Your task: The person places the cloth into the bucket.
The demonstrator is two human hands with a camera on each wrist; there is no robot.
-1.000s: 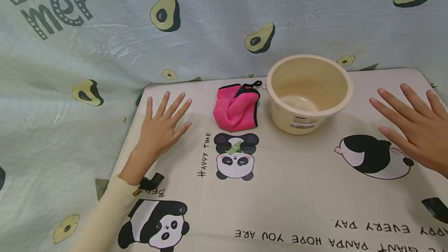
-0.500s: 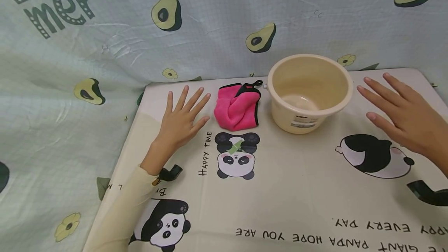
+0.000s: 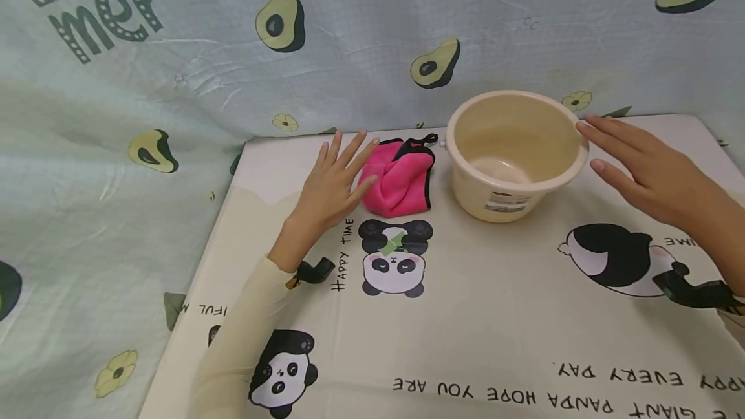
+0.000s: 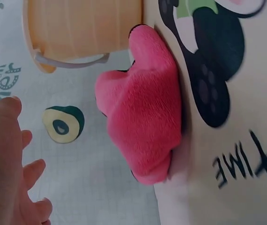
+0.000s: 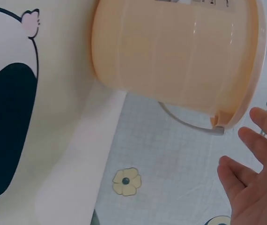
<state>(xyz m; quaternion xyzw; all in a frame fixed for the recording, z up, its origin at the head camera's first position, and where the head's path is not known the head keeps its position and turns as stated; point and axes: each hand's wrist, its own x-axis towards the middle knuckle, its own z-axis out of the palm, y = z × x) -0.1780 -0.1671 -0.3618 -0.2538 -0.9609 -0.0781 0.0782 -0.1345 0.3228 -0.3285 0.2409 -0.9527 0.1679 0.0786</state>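
A folded pink cloth with black edging (image 3: 401, 180) lies near the back of the table, a black loop at its top corner. Just left of it is my left hand (image 3: 328, 189), fingers spread, the fingertips overlapping its left edge in the head view. In the left wrist view the cloth (image 4: 143, 108) shows apart from the hand (image 4: 11, 168). To the right of the cloth stands a cream plastic bucket (image 3: 495, 202), upright. My right hand (image 3: 652, 170) is beside its right rim with extended fingers, fingertips right at the rim. The bucket's handle (image 5: 189, 124) hangs down behind it.
The table (image 3: 477, 328) has a cream cover printed with pandas and lettering. Behind it and on the left hangs a pale curtain (image 3: 349, 24) with avocado prints. Dark wrist mounts (image 3: 314, 270) sit on both wrists.
My left hand has moved right, from the table's left side to the cloth's edge. The right hand has come left to the bucket's rim. Cloth and bucket stay in place.
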